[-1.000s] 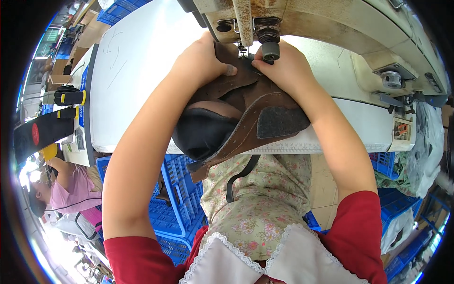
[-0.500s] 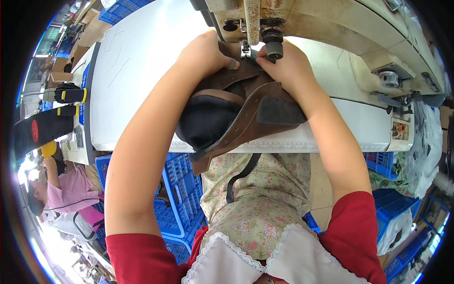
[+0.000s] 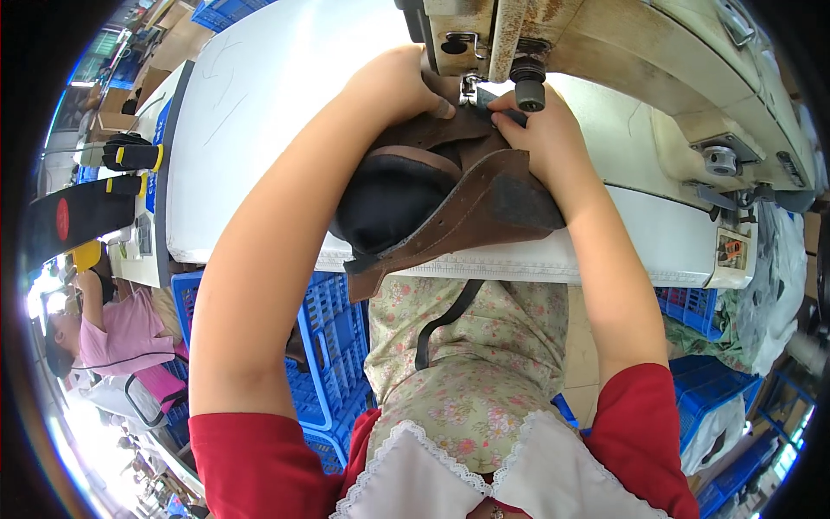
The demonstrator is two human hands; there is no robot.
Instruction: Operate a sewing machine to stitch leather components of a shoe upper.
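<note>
A brown leather shoe upper [image 3: 450, 227] with a black lining [image 3: 385, 203] and small holes along its edges lies bunched on the white sewing machine bed. Its inner part reaches up to the presser foot [image 3: 469, 89]. On the left, my left hand [image 3: 399, 86] grips the upper, thumb on top; its other fingers are largely hidden. Just right of the foot, my right hand [image 3: 540, 125] pinches a dark strip [image 3: 516, 116] at the leather's edge. The needle point is too small to make out.
The sewing machine head [image 3: 605, 52] arches over the work from the right. A ruler strip [image 3: 519, 270] runs along the table's front edge. Blue crates [image 3: 333, 346] stand below at the left, and another blue crate [image 3: 713, 389] at the right. Far left, a person [image 3: 130, 333] sits at another machine.
The view has shifted slightly, so the machine head appears further right and lower. Both hands keep their hold on the leather beside the presser foot, with the upper turned a little at most.
</note>
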